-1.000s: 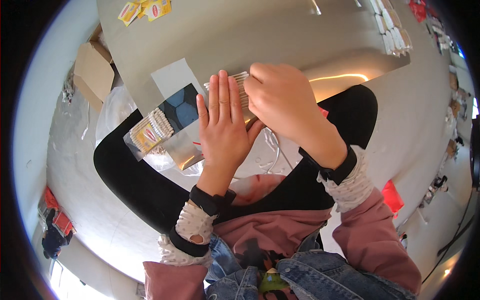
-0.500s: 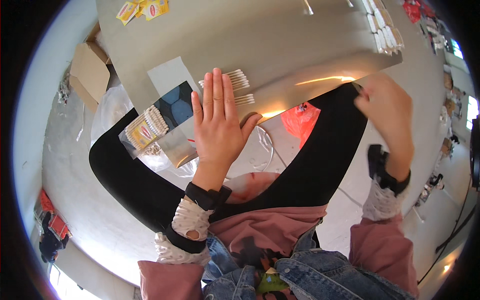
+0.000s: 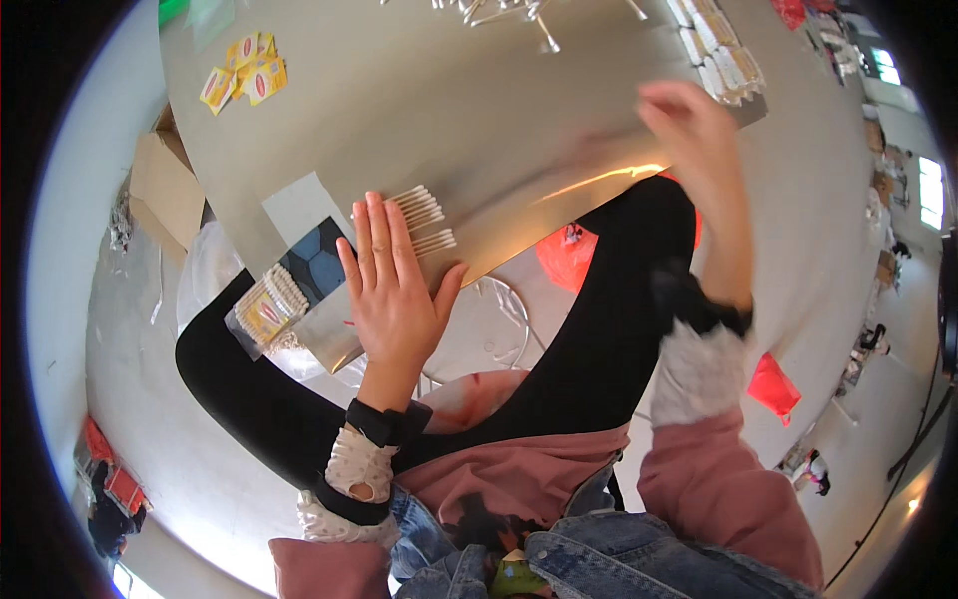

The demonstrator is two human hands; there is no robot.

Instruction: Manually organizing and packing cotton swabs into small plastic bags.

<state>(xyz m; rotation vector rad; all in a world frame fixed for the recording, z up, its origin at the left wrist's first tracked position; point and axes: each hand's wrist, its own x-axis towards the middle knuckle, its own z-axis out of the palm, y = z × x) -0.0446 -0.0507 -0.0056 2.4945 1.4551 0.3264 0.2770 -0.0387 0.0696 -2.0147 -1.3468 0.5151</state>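
My left hand (image 3: 391, 299) lies flat with its fingers stretched out over a row of cotton swabs (image 3: 421, 210) on the metal table (image 3: 449, 110). The white tips stick out to the right of the fingers. Left of that hand, a clear pack of cotton swabs with a yellow label (image 3: 267, 307) rests at the table's near corner, beside a dark hexagon-patterned patch (image 3: 317, 262). My right hand (image 3: 697, 125) hovers over the table's right part, its fingers bent and smeared by motion. Whether it holds anything cannot be made out.
Yellow printed cards (image 3: 244, 72) lie at the far left, and a pale square (image 3: 302, 208) sits nearer. Loose cotton swabs (image 3: 499, 14) are scattered at the far edge. Swab packs (image 3: 720, 55) line the right end. A cardboard box (image 3: 165, 190) and red bag (image 3: 566, 260) are below table level.
My right hand has swung from beyond the table's right edge inward over the table. The left one stays flat on the swabs. The view has shifted, showing more of the far side.
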